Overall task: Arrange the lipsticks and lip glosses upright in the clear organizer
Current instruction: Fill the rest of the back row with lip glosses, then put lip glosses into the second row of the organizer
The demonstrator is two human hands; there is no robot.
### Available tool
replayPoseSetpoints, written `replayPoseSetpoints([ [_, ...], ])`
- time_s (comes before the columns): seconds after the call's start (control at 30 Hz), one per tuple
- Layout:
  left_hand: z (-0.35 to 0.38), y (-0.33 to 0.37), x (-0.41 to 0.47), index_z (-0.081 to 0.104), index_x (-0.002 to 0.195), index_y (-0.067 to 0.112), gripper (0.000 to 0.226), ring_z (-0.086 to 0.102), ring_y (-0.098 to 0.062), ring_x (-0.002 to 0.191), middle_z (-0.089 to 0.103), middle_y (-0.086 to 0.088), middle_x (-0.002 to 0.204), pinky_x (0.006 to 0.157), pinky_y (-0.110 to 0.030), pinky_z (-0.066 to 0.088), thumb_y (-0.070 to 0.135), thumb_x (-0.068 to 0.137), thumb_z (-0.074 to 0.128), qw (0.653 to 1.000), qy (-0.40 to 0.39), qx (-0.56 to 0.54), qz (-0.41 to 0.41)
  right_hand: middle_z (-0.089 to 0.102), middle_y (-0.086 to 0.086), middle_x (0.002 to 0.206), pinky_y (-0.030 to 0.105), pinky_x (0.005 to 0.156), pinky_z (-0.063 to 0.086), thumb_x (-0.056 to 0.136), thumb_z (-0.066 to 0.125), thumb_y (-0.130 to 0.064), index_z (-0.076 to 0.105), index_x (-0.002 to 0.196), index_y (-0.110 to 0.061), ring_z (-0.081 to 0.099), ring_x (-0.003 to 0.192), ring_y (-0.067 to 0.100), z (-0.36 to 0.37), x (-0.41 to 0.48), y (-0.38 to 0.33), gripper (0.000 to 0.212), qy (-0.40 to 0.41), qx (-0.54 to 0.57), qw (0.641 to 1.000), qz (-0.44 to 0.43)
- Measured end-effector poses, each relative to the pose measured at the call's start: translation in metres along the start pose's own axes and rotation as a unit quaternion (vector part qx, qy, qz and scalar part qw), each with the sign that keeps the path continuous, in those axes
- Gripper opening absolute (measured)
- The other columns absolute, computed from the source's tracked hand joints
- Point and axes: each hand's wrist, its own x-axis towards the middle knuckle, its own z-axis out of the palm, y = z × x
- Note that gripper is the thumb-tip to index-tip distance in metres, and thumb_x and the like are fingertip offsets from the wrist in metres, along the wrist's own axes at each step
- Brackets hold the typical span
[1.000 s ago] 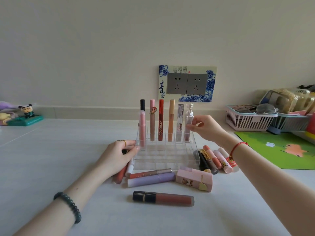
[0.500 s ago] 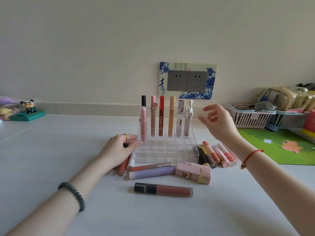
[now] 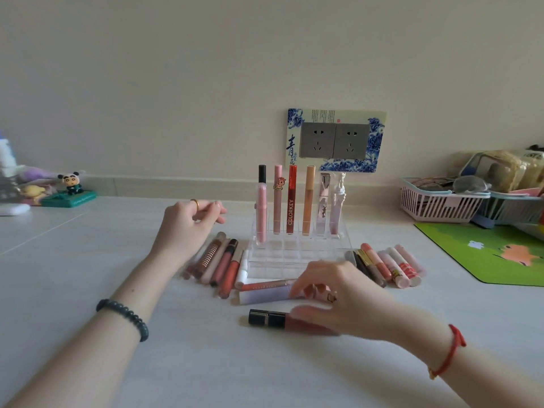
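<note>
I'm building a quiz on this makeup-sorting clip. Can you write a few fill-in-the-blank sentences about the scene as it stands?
1. The clear organizer holds ___ tubes standing upright, all in its back row.
2. The red tube reads ___.
3. The right hand reaches over tubes lying ___ the organizer.
4. The left hand wears a ___ on one finger.

Missing words: six; COLORKEY; in front of; ring

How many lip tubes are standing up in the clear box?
6, all in the clear organizer's back row: black-capped pink, unicorn pink, red, orange, silver, white.
</note>
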Motion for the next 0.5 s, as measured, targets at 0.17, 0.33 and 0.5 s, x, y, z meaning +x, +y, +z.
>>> replayPoseSetpoints([
  [0.17, -0.008, -0.014, 0.003, 0.067, 0.077, 0.023, 0.021, 0.059, 0.011, 0.066, 0.066, 0.014, 0.069, 0.062, 0.006, 0.035, 0.026, 0.091, 0.052, 0.999, 0.000, 0.013, -0.030, 0.047, -0.022, 0.079, 0.007, 0.057, 0.035, 0.074, 0.057, -0.055, 0.058, 0.095, -0.037, 0.046, 0.080, -0.004, 0.008, -0.002, -0.005, 0.028, -0.037, -0.040, 0.999, -0.005],
  [0.33, -0.007, -0.022, 0.004, 0.069, 0.083, 0.020, 0.021, 0.055, 0.011, 0.073, 0.067, 0.011, 0.074, 0.062, 0.005, 0.035, 0.027, 0.091, 0.051, 0.998, -0.009, 0.037, -0.042, 0.045, -0.025, 0.073, -0.007, 0.070, 0.025, 0.076, 0.056, -0.052, 0.059, 0.093, -0.035, 0.039, 0.081, -0.019, 0.010, -0.004, -0.007, 0.024, -0.033, -0.057, 0.998, 0.002],
  [0.5, -0.006, -0.029, 0.005, 0.071, 0.089, 0.017, 0.021, 0.058, -0.003, 0.077, 0.069, 0.008, 0.082, 0.068, -0.010, 0.034, 0.027, 0.090, 0.052, 0.997, -0.010, 0.061, -0.052, 0.050, -0.023, 0.072, 0.002, 0.064, 0.035, 0.076, 0.057, -0.048, 0.061, 0.089, -0.033, 0.045, 0.079, -0.012, 0.009, -0.003, -0.009, 0.020, -0.029, -0.044, 0.999, 0.014],
])
